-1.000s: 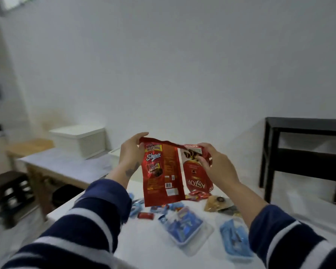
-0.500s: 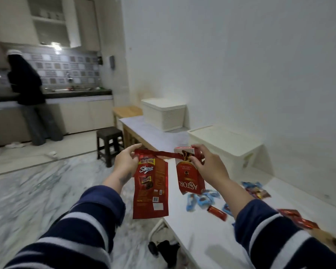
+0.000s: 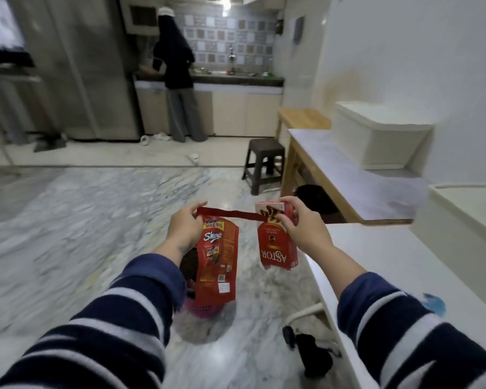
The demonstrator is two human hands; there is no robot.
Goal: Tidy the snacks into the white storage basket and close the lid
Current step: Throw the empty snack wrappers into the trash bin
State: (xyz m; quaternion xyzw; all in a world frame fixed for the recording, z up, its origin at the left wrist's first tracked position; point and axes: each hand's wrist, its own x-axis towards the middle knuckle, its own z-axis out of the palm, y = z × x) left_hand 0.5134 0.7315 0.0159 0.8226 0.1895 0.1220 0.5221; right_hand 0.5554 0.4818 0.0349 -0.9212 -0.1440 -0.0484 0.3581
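Your view has swung away from the white table since a moment ago, and both hands now hang over the marble floor. Your left hand (image 3: 184,231) pinches the top edge of a red Beng-Beng snack bag (image 3: 216,259), which dangles below it. Your right hand (image 3: 303,228) grips an upside-down red Astor packet (image 3: 278,248) and the bag's torn strip (image 3: 230,214). Beyond your right hand sits the white storage basket (image 3: 376,136), lid on, on a marble-topped table (image 3: 334,167).

Grey marbled floor (image 3: 101,220) runs to a far kitchen counter (image 3: 236,80); a dark stool (image 3: 264,161) stands beside the right wooden bench (image 3: 303,119); white wall (image 3: 404,51) right.
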